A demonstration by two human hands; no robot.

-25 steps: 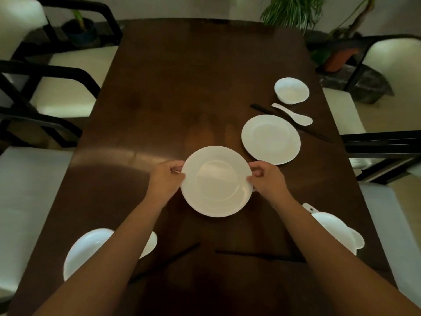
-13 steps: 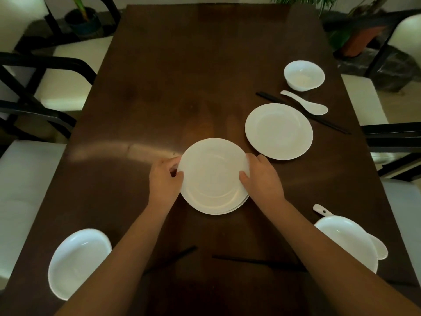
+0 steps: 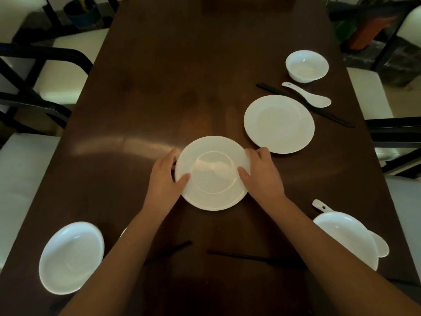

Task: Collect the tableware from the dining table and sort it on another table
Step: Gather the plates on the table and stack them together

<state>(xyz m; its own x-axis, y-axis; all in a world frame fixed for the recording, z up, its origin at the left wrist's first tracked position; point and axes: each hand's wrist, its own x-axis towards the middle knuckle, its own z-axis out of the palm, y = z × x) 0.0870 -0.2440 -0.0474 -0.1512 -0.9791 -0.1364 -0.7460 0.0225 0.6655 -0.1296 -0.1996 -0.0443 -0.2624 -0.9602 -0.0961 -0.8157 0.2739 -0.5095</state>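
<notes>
Black-framed chairs with cream cushions along both sides; potted plants at far-left and far-right corners.

Two plates, three bowls (all white)

One head-worn view — looking forward and steeply down the dark tabletop from its near edge, close above.

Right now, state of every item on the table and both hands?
held plate: gripped at both rims
left hand: holds its left rim
right hand: holds its right rim
second plate: flat, empty, untouched
far bowl: upright, empty
far spoon: lying across black chopsticks
near-left bowl: upright, empty
near-right bowl: upright, partly behind the forearm
</notes>
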